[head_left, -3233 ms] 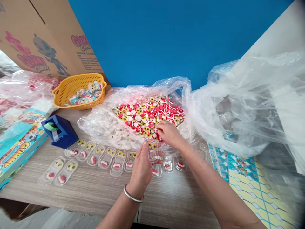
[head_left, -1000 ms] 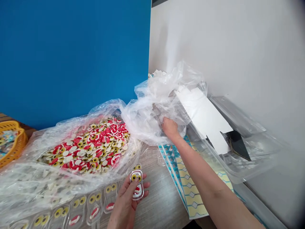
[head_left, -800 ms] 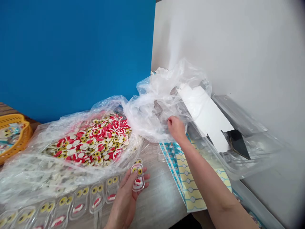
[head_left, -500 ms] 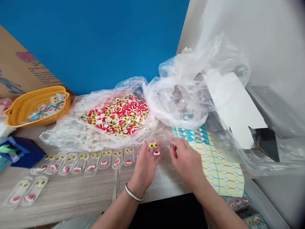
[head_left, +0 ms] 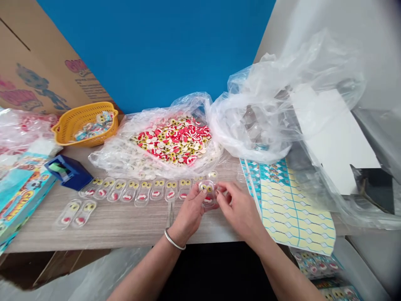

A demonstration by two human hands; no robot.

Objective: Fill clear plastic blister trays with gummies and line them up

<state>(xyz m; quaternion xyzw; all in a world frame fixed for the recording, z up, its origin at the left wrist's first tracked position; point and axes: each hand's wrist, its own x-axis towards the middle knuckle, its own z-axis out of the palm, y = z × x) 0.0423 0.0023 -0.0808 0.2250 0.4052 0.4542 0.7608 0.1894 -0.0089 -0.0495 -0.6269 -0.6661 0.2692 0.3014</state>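
Observation:
My left hand (head_left: 191,211), with a bangle at the wrist, is closed on a small clear plastic case (head_left: 207,193) holding yellow eye pieces and a red-and-white mouth piece. My right hand (head_left: 234,205) is pinched at the case's right edge; whether anything small is between its fingertips is hidden. Left of the hands, a row of similar clear cases (head_left: 142,192) lies on the table, with two more (head_left: 80,213) nearer the front edge. Behind them an open plastic bag (head_left: 114,159) holds a heap of loose eye and mouth pieces (head_left: 175,140).
A yellow basket (head_left: 67,129) and a blue tape dispenser (head_left: 78,177) stand at the left, beside a printed box (head_left: 31,196). At the right lie yellow sticker sheets (head_left: 294,213), a clear plastic bag (head_left: 250,144) and white card (head_left: 338,138).
My right hand has moved left and now meets the case in my left hand. The view has shifted left, showing more of the cardboard box and the printed box.

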